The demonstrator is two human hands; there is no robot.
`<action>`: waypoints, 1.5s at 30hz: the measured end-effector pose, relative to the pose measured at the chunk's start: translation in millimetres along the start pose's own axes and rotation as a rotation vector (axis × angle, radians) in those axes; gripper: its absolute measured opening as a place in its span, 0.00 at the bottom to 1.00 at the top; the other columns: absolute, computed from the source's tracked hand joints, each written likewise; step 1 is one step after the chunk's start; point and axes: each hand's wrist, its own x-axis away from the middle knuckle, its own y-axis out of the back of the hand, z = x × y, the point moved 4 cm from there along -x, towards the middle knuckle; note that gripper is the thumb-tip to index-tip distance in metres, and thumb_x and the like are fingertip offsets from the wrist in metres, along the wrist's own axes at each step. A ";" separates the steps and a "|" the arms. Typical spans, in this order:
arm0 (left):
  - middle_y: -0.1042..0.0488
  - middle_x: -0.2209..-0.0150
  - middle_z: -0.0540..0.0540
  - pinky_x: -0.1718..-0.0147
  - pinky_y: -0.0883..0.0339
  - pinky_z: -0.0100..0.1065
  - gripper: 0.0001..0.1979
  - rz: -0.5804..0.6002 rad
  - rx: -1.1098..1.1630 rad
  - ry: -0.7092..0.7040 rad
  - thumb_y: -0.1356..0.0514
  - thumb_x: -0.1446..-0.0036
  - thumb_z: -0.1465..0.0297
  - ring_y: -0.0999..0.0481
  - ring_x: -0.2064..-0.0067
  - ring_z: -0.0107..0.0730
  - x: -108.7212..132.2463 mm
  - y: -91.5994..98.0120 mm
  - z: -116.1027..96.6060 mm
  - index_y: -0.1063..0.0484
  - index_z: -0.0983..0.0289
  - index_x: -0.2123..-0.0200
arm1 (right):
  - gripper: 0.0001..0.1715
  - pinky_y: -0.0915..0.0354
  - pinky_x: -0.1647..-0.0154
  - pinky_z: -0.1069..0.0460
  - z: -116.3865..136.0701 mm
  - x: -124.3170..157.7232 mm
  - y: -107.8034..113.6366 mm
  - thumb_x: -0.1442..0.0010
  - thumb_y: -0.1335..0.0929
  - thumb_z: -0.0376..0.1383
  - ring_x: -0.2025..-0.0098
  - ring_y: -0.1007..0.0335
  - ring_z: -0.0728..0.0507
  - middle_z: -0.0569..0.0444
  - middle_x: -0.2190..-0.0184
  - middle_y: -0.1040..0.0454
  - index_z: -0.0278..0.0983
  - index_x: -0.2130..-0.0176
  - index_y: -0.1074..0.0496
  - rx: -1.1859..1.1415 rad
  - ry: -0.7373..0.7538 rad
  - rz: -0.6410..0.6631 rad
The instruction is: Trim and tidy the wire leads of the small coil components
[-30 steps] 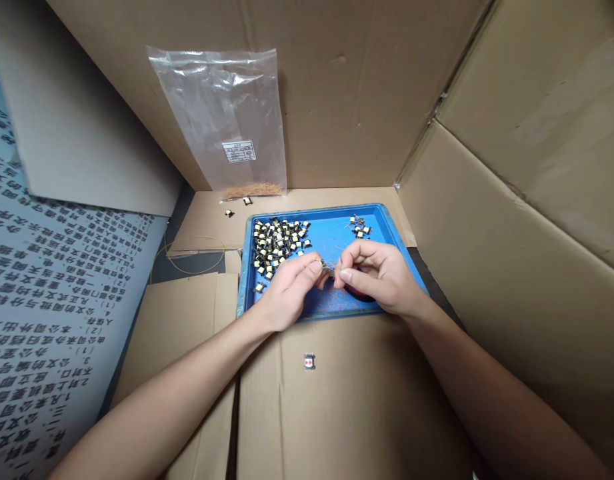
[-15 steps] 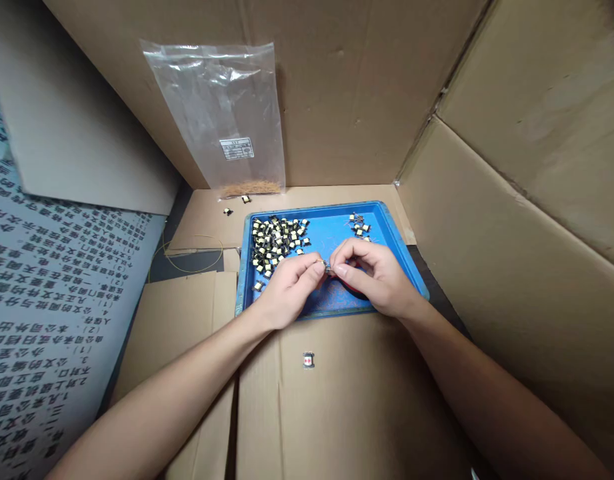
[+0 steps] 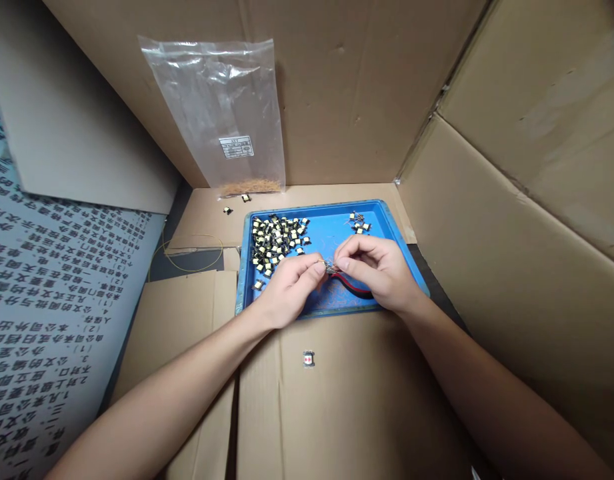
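My left hand (image 3: 295,285) is closed, thumb and forefinger pinching a small transformer (image 3: 329,267) over the blue tray (image 3: 331,212). Only its end with thin metal pins or wires shows. Close against it, my right hand (image 3: 371,267) has its thumb and forefinger pressed together at those wire ends; what sits between them is too small to make out. Under the right hand lies a curved red and black handle (image 3: 354,288), partly hidden. A heap of yellow-and-black small transformers (image 3: 277,243) fills the tray's left side. Several more transformers (image 3: 359,227) lie at its far right.
A clear plastic bag (image 3: 237,113) with orange bits leans on the cardboard wall behind. Two transformers lie near its base. One white-and-red-marked transformer (image 3: 308,359) rests on the cardboard in front. A yellow wire loop (image 3: 194,253) lies left of the tray; wire scraps litter the tray floor.
My right hand has shifted slightly right, away from the left fingers, showing more of the transformer's wires and the red and black handle. The left hand stays nearly still.
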 end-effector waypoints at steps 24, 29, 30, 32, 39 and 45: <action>0.36 0.73 0.50 0.65 0.44 0.36 0.25 -0.029 0.097 0.000 0.49 0.26 0.55 0.38 0.69 0.31 1.7 -0.8 0.6 0.38 0.62 0.74 | 0.14 0.35 0.61 0.43 26.6 15.9 2.8 0.45 0.25 0.31 0.65 0.30 0.41 0.53 0.66 0.26 0.42 0.59 0.28 0.656 0.792 -0.142; 0.35 0.73 0.50 0.64 0.44 0.36 0.24 -0.023 0.054 0.009 0.48 0.26 0.55 0.37 0.69 0.32 1.5 -0.3 -2.0 0.37 0.62 0.73 | 0.09 0.36 0.61 0.44 25.1 14.6 0.7 0.41 0.28 0.29 0.66 0.27 0.42 0.54 0.67 0.25 0.42 0.61 0.27 0.685 0.780 -0.121; 0.35 0.73 0.50 0.65 0.44 0.36 0.24 -0.022 0.047 0.007 0.48 0.26 0.55 0.37 0.69 0.31 1.5 -0.2 -2.3 0.37 0.62 0.73 | 0.09 0.35 0.60 0.44 25.0 14.7 0.8 0.41 0.28 0.29 0.66 0.27 0.42 0.54 0.67 0.24 0.42 0.61 0.27 0.673 0.770 -0.119; 0.35 0.73 0.50 0.65 0.45 0.36 0.25 -0.018 0.036 0.006 0.48 0.26 0.54 0.38 0.69 0.31 1.4 -0.3 -2.5 0.37 0.62 0.73 | 0.09 0.35 0.59 0.43 24.9 14.7 1.0 0.41 0.28 0.29 0.65 0.26 0.42 0.54 0.66 0.24 0.43 0.62 0.27 0.646 0.740 -0.112; 0.36 0.74 0.50 0.66 0.44 0.36 0.25 -0.009 0.027 0.016 0.48 0.27 0.52 0.38 0.69 0.31 1.7 -0.5 -2.0 0.37 0.62 0.73 | 0.11 0.36 0.58 0.42 25.8 14.7 1.3 0.44 0.29 0.28 0.65 0.27 0.41 0.54 0.67 0.24 0.44 0.63 0.29 0.601 0.645 -0.103; 0.36 0.73 0.50 0.66 0.45 0.36 0.25 -0.008 0.031 0.008 0.48 0.26 0.53 0.38 0.69 0.31 1.8 -0.5 -1.2 0.37 0.63 0.73 | 0.07 0.35 0.59 0.43 24.8 10.1 4.8 0.41 0.30 0.33 0.61 0.32 0.40 0.51 0.63 0.29 0.42 0.60 0.30 0.456 0.495 -0.047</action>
